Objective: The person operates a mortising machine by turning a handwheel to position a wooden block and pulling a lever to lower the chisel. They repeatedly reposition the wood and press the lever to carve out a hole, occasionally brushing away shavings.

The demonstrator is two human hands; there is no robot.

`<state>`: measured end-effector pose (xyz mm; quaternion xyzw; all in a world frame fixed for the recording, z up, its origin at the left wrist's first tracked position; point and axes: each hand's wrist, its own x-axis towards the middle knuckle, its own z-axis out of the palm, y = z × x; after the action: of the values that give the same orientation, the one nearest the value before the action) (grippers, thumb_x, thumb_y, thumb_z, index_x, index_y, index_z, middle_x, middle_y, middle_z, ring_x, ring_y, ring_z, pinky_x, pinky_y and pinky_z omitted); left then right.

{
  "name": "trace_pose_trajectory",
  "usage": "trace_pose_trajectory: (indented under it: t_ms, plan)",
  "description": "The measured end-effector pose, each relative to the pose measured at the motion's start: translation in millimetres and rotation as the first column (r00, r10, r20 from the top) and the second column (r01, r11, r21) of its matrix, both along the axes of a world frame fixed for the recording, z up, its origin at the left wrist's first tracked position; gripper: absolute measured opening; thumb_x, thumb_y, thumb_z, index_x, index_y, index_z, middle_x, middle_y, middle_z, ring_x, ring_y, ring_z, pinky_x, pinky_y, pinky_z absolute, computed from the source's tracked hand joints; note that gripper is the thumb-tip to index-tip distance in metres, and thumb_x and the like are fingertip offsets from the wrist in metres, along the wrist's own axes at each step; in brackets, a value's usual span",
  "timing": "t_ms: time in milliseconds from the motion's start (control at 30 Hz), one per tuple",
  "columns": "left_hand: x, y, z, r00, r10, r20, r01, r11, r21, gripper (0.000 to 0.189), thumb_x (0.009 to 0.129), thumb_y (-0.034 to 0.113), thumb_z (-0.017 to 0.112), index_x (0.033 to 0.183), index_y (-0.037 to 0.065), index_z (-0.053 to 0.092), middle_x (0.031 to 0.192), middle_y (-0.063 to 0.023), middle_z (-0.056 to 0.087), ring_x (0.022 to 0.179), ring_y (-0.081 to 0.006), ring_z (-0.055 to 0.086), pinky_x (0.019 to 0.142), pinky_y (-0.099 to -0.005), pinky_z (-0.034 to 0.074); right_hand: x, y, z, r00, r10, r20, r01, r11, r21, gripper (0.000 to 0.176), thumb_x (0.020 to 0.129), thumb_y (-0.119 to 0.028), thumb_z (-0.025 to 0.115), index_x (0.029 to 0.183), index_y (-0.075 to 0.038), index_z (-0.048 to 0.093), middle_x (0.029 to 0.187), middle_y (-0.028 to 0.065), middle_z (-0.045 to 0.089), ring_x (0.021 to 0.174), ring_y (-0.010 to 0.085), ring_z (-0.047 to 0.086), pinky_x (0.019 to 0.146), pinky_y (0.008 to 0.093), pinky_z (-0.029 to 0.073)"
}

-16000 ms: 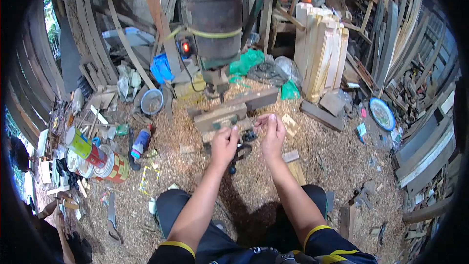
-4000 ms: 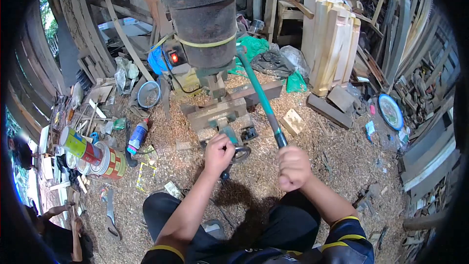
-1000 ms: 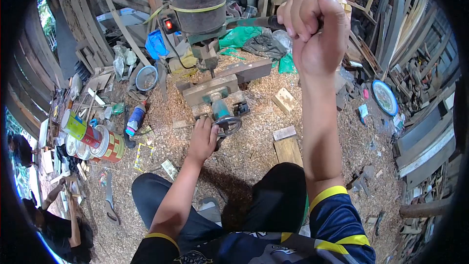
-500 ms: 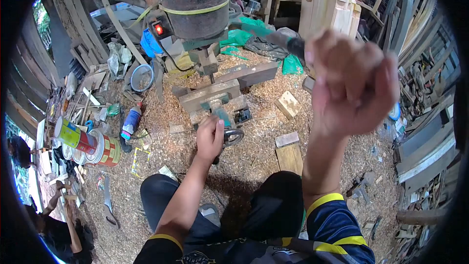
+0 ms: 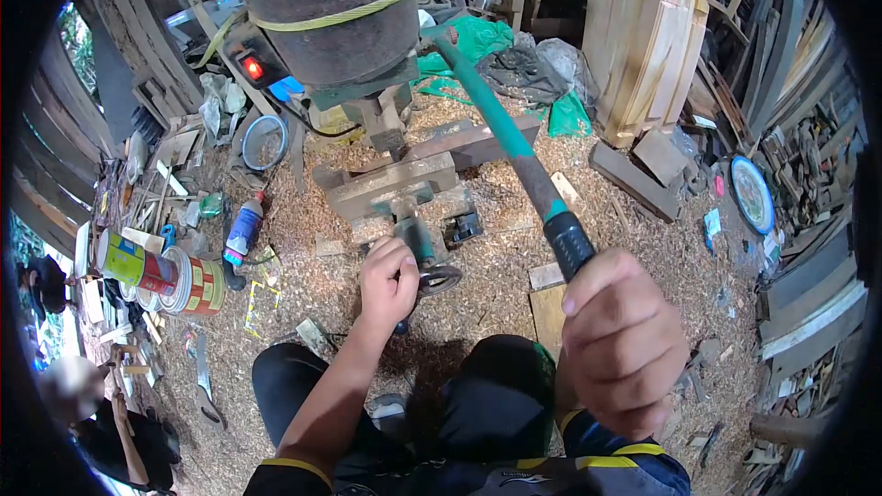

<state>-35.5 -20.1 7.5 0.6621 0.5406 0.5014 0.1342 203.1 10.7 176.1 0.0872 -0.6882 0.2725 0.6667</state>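
My right hand [image 5: 625,340] is closed around the black grip at the end of a long teal lever [image 5: 501,119]. The lever runs up and away to the side of a big dark machine head [image 5: 326,37]. My left hand [image 5: 386,285] is curled beside a dark handwheel [image 5: 439,281] at the front of the machine's vise [image 5: 418,237]; what its fingers hold is hidden. Behind the vise, a wooden beam [image 5: 395,186] lies crosswise under the machine's tool.
Wood shavings cover the floor. To the left stand paint buckets [image 5: 197,285], a bottle [image 5: 244,230] and a handsaw [image 5: 204,381]. Timber pieces [image 5: 652,46] lean at the back right. Another person [image 5: 119,432] is at the lower left. A red switch [image 5: 252,67] glows.
My right hand has come down toward my body, swinging the lever with it. My left hand stays by the handwheel. The view has shifted slightly.
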Motion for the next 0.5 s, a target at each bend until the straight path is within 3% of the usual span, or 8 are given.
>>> trace_pose_trajectory:
  t_ms: [67, 267, 367, 500]
  plan:
    - [-0.8, 0.6, -4.0, 1.0, 0.002, -0.013, -0.002, 1.0, 0.001, 0.014, 0.084, -0.002, 0.057, 0.072, -0.001, 0.05, 0.071, -0.0151, 0.048, 0.069, -0.0344, 0.049, 0.066, -0.0429, 0.041, -5.8, -4.3, -9.9, 0.991, -0.1, -0.083, 0.098, 0.995, -0.031, 0.05, 0.1, -0.037, 0.05, 0.053, -0.02, 0.049, 0.047, -0.0069, 0.047, 0.043, 0.0112, 0.045, 0.059, 0.0355, 0.048]
    - [-0.1, 0.3, 2.2, 1.0, -0.016, -0.017, 0.016, 0.999, -0.028, 0.015, 0.084, -0.002, 0.055, 0.07, -0.001, 0.049, 0.07, -0.0143, 0.045, 0.068, -0.0328, 0.046, 0.065, -0.0421, 0.039, -5.8, 3.2, -42.0, 0.991, -0.056, -0.125, 0.063, 0.997, 0.052, 0.055, 0.106, -0.035, 0.052, 0.053, -0.02, 0.046, 0.047, -0.0082, 0.045, 0.042, 0.0099, 0.047, 0.06, 0.0313, 0.051]
    - [-1.0, 1.2, -1.8, 1.0, -0.014, -0.01, 0.013, 0.999, -0.037, 0.015, 0.083, -0.002, 0.055, 0.07, -0.001, 0.048, 0.07, -0.014, 0.045, 0.068, -0.0321, 0.045, 0.064, -0.0417, 0.038, 3.1, 10.9, -58.3, 0.999, 0.01, -0.031, -0.004, 0.985, 0.172, 0.054, 0.106, -0.035, 0.052, 0.055, -0.019, 0.053, 0.048, -0.0069, 0.044, 0.044, 0.0108, 0.048, 0.06, 0.0321, 0.052]
    - [-1.2, 1.4, -4.1, 1.0, -0.014, -0.013, 0.014, 0.999, -0.035, 0.02, 0.087, 0.004, 0.052, 0.069, 0.0, 0.047, 0.07, -0.0108, 0.045, 0.068, -0.0268, 0.045, 0.064, -0.0394, 0.037, -0.4, 4.8, -92.6, 0.995, -0.051, -0.081, 0.062, 0.989, 0.132, 0.054, 0.107, -0.032, 0.051, 0.055, -0.018, 0.052, 0.05, -0.0055, 0.045, 0.045, 0.0112, 0.049, 0.063, 0.0343, 0.055]
